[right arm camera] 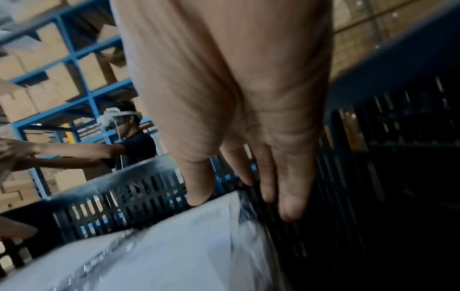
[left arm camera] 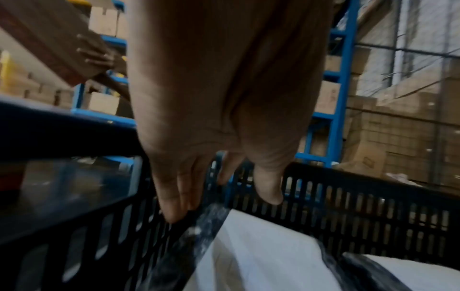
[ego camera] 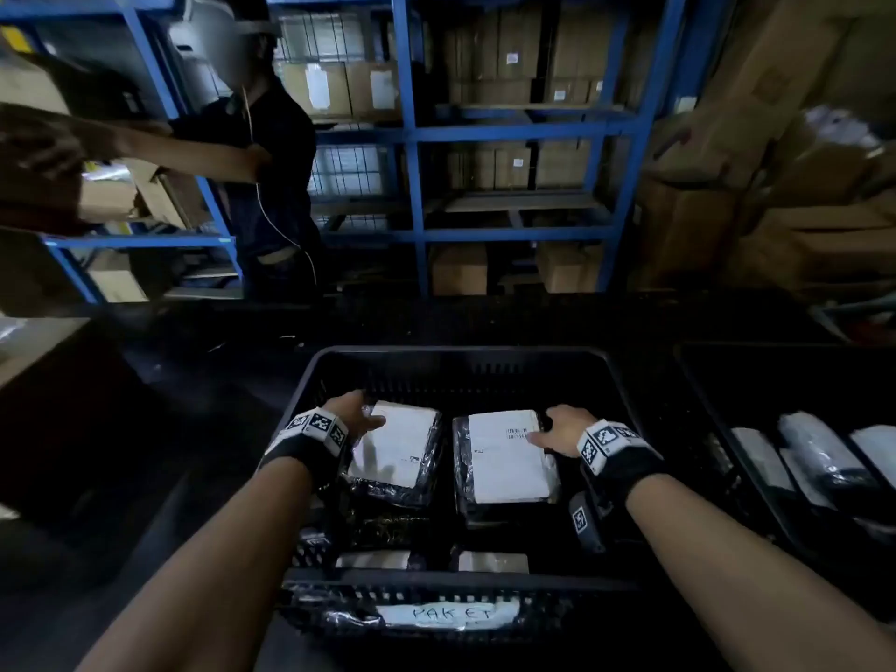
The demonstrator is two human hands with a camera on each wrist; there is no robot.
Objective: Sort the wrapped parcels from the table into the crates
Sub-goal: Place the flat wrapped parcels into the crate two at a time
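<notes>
A black slatted crate (ego camera: 460, 354) labelled "PAKET" stands in front of me. Two parcels wrapped in black plastic with white labels lie side by side in its far half. My left hand (ego camera: 363, 417) grips the left parcel (ego camera: 402, 448) at its far left corner, thumb on the label, fingers down its side. My right hand (ego camera: 552, 429) grips the right parcel (ego camera: 504, 458) at its far right corner in the same way. The left wrist view shows my left hand (left arm camera: 221, 200) over the left parcel (left arm camera: 261, 252) by the crate wall (left arm camera: 348, 206). The right wrist view shows my right hand (right arm camera: 244, 202) on the right parcel (right arm camera: 174, 246).
More wrapped parcels (ego camera: 492, 562) lie in the crate's near half. A second black crate (ego camera: 698, 380) to the right holds several parcels (ego camera: 819, 453). Across the dark table (ego camera: 194, 380) another person (ego camera: 262, 152) handles a cardboard box. Blue shelves (ego camera: 412, 138) of cartons stand behind.
</notes>
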